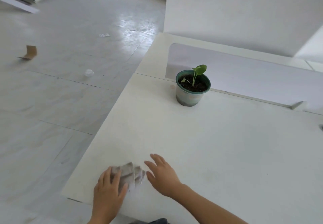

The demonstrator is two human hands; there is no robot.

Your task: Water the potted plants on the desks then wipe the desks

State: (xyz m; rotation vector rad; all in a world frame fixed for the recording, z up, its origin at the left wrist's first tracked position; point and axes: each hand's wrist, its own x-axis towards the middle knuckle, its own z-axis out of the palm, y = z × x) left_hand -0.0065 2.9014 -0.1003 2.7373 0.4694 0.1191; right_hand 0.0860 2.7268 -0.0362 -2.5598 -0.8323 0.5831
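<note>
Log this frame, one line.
phase: wiping | left hand presses crumpled grey cloth | right hand open beside it | green plastic plant pot upright

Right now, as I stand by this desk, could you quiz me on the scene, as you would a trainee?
1. True or false: the left hand rests on the grey cloth.
2. Where does the potted plant stand? A) on a shelf; B) on the desk, near the divider panel; C) on the grey cloth.
3. Fill in: the right hand holds nothing and its fingers are ____.

Key: 1 true; 2 B; 3 spread.
</note>
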